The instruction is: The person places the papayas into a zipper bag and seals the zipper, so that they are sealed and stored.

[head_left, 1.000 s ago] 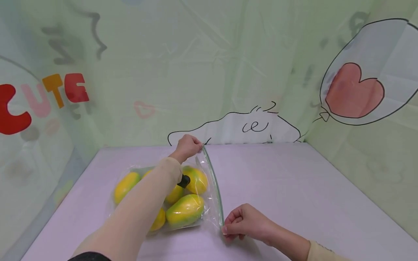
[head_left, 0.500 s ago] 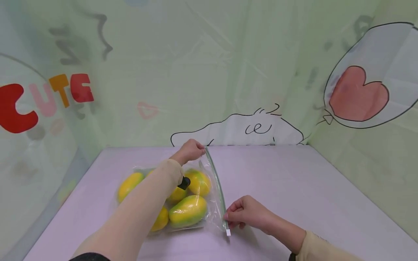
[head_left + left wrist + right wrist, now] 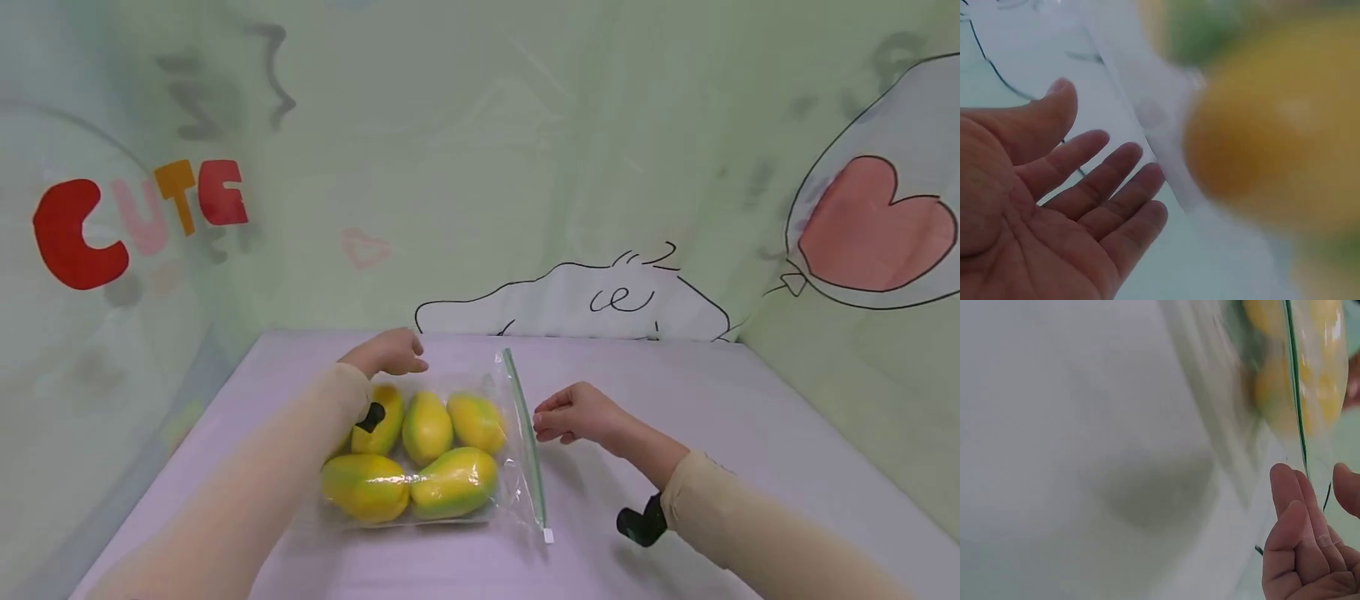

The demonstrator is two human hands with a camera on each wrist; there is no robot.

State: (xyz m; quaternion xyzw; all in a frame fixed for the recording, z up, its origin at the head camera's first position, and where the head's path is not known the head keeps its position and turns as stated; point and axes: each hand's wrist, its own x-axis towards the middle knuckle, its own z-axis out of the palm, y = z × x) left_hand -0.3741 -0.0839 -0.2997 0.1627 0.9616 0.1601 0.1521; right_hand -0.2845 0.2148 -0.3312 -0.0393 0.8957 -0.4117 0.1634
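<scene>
A clear zip bag (image 3: 517,492) lies on the table with several yellow-green mangoes (image 3: 453,483) inside. Its green zip strip (image 3: 525,433) runs along the right side, and a white slider (image 3: 548,536) sits at the near end. My left hand (image 3: 392,352) hovers by the bag's far edge; in the left wrist view its fingers (image 3: 1110,215) are spread and hold nothing. Beside the middle of the strip is my right hand (image 3: 573,414). In the right wrist view its thumb (image 3: 1346,487) stands apart from the fingers, with the strip's end seen between them; contact is unclear.
The lilac table (image 3: 675,433) is bordered by pale green fabric walls (image 3: 450,167) with printed drawings and letters. Black wrist straps or cameras show at the left cuff (image 3: 371,417) and right cuff (image 3: 643,523).
My left hand has let go of the strip's far end and moved left. The right hand has left the near end and moved up along the strip, uncovering the white slider.
</scene>
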